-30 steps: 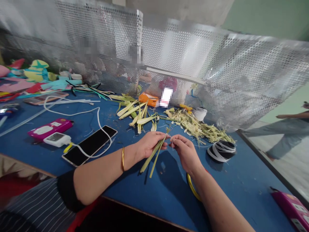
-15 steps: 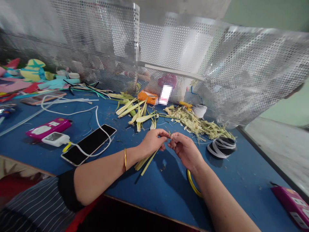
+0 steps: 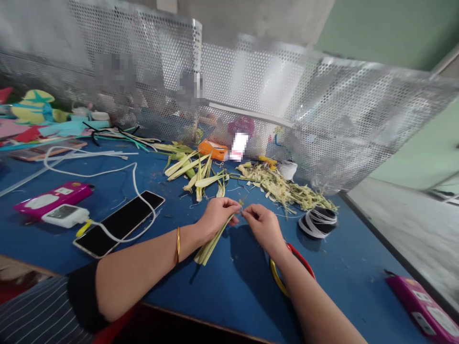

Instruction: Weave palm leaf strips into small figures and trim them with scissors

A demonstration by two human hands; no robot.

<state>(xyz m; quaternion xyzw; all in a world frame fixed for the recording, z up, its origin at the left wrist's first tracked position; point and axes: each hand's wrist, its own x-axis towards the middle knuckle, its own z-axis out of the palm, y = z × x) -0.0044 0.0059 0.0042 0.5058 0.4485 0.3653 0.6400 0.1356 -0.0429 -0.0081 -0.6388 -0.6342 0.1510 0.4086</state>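
My left hand (image 3: 219, 215) is closed around a small bundle of pale green leaf strips (image 3: 211, 248), like corn husk. The strips' long ends slant down toward the table's front edge, and their short tips poke out above the fingers. Close beside it, my right hand (image 3: 263, 227) pinches thumb and forefinger at the bundle's top; what lies in the pinch is too small to make out. Below my right wrist lies a yellow and red loop-shaped handle (image 3: 303, 260), partly hidden by the forearm. Loose husk pieces (image 3: 202, 179) lie just beyond my hands.
A heap of shredded husk (image 3: 287, 186) and a black spool with white ribbon (image 3: 318, 222) are at the right. Phone (image 3: 122, 222), white cable and purple device (image 3: 55, 198) lie left. A perforated screen (image 3: 251, 71) stands behind; another purple device (image 3: 423, 306) sits right.
The view has shifted, so most things sit slightly lower and further left. My right fingers have drawn together into a tighter pinch. More of the red handle shows by my right wrist.
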